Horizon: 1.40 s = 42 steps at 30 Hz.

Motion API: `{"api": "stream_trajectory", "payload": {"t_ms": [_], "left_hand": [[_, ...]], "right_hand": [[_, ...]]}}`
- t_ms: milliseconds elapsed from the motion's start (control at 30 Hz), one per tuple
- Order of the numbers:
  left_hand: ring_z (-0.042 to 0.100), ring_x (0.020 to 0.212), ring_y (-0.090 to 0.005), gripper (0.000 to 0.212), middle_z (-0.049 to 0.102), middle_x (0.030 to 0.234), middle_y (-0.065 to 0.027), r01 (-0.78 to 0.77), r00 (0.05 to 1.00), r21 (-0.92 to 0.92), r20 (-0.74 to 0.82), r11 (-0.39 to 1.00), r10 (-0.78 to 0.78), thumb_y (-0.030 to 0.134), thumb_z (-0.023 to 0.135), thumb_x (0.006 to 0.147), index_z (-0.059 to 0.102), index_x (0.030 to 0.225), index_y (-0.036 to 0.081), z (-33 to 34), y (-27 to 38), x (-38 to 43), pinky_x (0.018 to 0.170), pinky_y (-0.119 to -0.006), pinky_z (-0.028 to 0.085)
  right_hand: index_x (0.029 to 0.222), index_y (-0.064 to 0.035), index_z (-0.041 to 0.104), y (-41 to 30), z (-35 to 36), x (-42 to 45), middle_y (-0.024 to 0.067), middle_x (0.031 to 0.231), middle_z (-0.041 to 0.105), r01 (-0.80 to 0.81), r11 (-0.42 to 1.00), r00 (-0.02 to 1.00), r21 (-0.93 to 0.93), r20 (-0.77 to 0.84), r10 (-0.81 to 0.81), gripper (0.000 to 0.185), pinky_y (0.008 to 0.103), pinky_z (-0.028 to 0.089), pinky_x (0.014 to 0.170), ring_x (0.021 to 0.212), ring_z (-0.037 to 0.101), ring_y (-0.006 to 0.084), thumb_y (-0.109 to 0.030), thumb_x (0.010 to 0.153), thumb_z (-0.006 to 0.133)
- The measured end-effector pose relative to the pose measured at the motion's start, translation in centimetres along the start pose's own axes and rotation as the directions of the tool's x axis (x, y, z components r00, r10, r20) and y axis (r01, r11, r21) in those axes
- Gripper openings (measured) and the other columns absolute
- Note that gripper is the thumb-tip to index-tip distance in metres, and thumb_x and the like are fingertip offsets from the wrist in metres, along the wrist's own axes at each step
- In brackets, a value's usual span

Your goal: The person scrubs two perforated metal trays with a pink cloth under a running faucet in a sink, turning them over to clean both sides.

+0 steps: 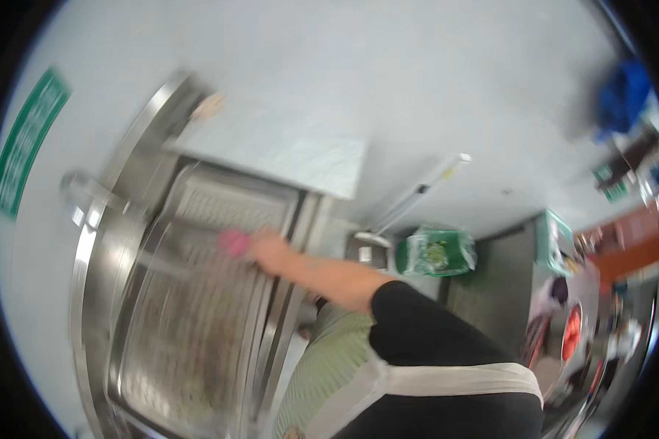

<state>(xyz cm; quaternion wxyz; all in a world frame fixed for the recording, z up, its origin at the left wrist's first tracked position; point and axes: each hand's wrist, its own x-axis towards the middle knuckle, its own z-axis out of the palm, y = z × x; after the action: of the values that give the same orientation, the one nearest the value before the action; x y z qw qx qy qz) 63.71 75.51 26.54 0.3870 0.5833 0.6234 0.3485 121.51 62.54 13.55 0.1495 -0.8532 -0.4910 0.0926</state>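
Blurred by motion, my right hand (269, 251) reaches over a stainless-steel sink (90, 285) with its fingers closed around a pink thing (234, 242), perhaps a scrubber or cloth. Beneath it, a large metal tray (197, 324) with rows of small holes or ridges lies in the sink. A metal tap (107, 197) juts over the basin from the left rim. What looks like the edge of my left hand (293, 434) barely shows at the bottom edge beside the pale green apron (335, 351); its grip is hidden.
A pale board (285, 148) spans the sink's upper end. Beyond the sink stand a long-handled dustpan (367, 251) and a green basket (438, 251) with a clear plastic liner. A steel surface (489, 274), a teal container (552, 241) and a bowl of red food (571, 333) are at right.
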Motion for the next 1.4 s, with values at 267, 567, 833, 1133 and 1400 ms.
{"api": "stream_trajectory", "payload": {"t_ms": [267, 567, 833, 1133, 1400], "left_hand": [[0.060, 0.087, -0.0128, 0.033, 0.068, 0.098, -0.0043, 0.028, 0.995, -0.105, 0.102, 0.994, -0.018, 0.012, 0.069, 0.080, 0.066, 0.108, -0.004, -1.0, 3.6, -0.2, 0.084, -0.026, 0.047], [0.062, 0.088, -0.0115, 0.035, 0.071, 0.101, -0.0037, 0.077, 0.997, -0.135, 0.011, 0.988, -0.076, 0.011, 0.070, 0.082, 0.067, 0.114, -0.003, 0.7, 7.3, -2.6, 0.086, -0.027, 0.049], [0.062, 0.089, -0.0112, 0.033, 0.070, 0.102, -0.0038, 0.206, 0.974, -0.189, -0.057, 0.960, -0.220, 0.003, 0.062, 0.079, 0.067, 0.111, -0.001, 0.8, 6.5, -2.5, 0.087, -0.027, 0.049], [0.062, 0.088, -0.0105, 0.032, 0.071, 0.099, -0.0034, 0.170, 0.980, -0.154, -0.079, 0.973, -0.184, 0.002, 0.061, 0.080, 0.067, 0.111, -0.001, 1.7, 6.4, -1.8, 0.085, -0.027, 0.049], [0.061, 0.088, -0.0108, 0.029, 0.070, 0.098, -0.0028, 0.227, 0.964, -0.152, -0.103, 0.962, -0.244, 0.001, 0.058, 0.080, 0.068, 0.107, -0.003, 2.6, 5.3, -1.2, 0.085, -0.026, 0.048]], "right_hand": [[0.110, -0.0109, 0.064, 1.6, -0.8, 2.6, 0.0114, 0.106, 0.060, 0.140, 0.973, 0.990, -0.182, -0.002, -0.143, 0.023, 0.0441, 0.053, 0.083, 0.103, 0.061, 0.0323, -0.014, 0.088, 0.060], [0.128, -0.0009, 0.058, -3.9, 5.1, 20.0, 0.0177, 0.136, 0.055, 0.443, 0.803, 0.823, -0.399, -0.173, -0.541, 0.040, 0.0499, 0.041, 0.109, 0.133, 0.048, 0.0340, -0.014, 0.090, 0.057], [0.136, 0.0023, 0.050, -12.1, 7.4, 19.0, 0.0245, 0.138, 0.053, 0.388, 0.874, 0.921, 0.292, -0.097, -0.377, 0.055, 0.0494, 0.040, 0.110, 0.129, 0.050, 0.0421, -0.016, 0.086, 0.065], [0.144, -0.0099, 0.051, -29.4, 5.9, 12.8, 0.0101, 0.151, 0.050, 0.681, 0.545, 0.600, 0.489, 0.054, -0.798, 0.042, 0.0478, 0.031, 0.120, 0.143, 0.042, 0.0258, -0.011, 0.102, 0.047], [0.120, -0.0028, 0.063, -14.2, 7.5, 19.7, 0.0220, 0.120, 0.065, 0.523, 0.777, 0.852, 0.350, -0.195, -0.486, 0.031, 0.0510, 0.048, 0.100, 0.115, 0.058, 0.0419, -0.011, 0.092, 0.053]]}}
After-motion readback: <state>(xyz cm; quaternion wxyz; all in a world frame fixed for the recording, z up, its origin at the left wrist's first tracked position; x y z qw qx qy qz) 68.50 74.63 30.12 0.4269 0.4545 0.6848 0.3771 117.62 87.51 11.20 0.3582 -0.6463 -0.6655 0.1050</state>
